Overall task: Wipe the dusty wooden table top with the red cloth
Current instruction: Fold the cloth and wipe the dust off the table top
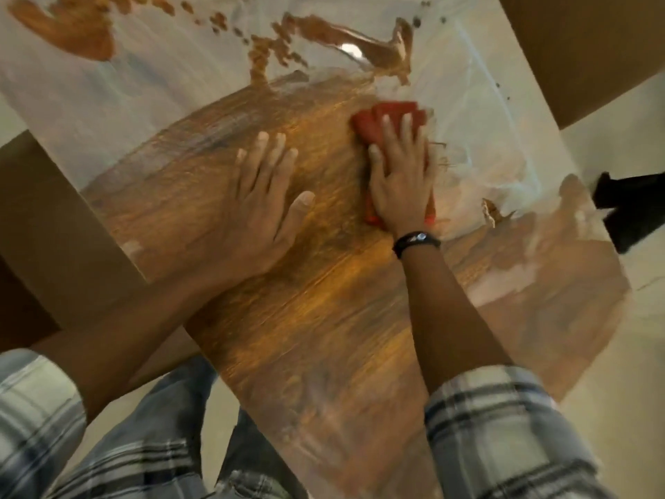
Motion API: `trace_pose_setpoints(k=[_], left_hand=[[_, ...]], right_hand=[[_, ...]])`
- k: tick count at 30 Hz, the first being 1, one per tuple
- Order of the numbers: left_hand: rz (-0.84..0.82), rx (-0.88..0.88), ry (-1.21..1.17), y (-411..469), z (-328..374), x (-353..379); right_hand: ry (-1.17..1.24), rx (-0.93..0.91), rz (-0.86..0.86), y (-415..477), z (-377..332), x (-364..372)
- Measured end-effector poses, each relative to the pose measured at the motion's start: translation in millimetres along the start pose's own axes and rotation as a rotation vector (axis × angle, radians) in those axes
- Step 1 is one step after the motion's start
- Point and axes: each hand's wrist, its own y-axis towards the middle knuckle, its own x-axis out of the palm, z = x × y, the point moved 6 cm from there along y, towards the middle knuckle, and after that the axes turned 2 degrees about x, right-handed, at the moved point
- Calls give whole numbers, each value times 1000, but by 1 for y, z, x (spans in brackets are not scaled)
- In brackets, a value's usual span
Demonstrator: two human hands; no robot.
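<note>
The wooden table top (295, 318) runs from the near edge to the far side. Its middle shows bare brown grain, while a thick white dust layer (118, 102) covers the far and right parts. My right hand (401, 181) presses flat on the folded red cloth (387, 118), which sticks out past my fingertips at the border between wiped wood and dust. A black band circles that wrist. My left hand (266, 199) lies flat on the wiped wood to the left of the cloth, fingers spread, holding nothing.
Finger marks and smears break the dust at the far edge (381, 48) and far left (68, 30). Brown surfaces, perhaps cardboard, stand at the left (43, 225) and top right (583, 52). A black object (629, 207) sits on the pale floor to the right.
</note>
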Motion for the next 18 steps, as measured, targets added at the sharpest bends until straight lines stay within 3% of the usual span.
trace_pose_setpoints(k=[4,7,14,18], left_hand=[[38,28,-11,51,33,18],[67,38,-18,83,44,32],[20,44,206,95,44,56],[-5,48,248,97,45,60]], right_hand=[[-16,-164,-111,-88,-12,8],[-49,-145,-119,-89,28,-2],[9,329,-19,24,211,-58],[-19,455,18,89,255,-70]])
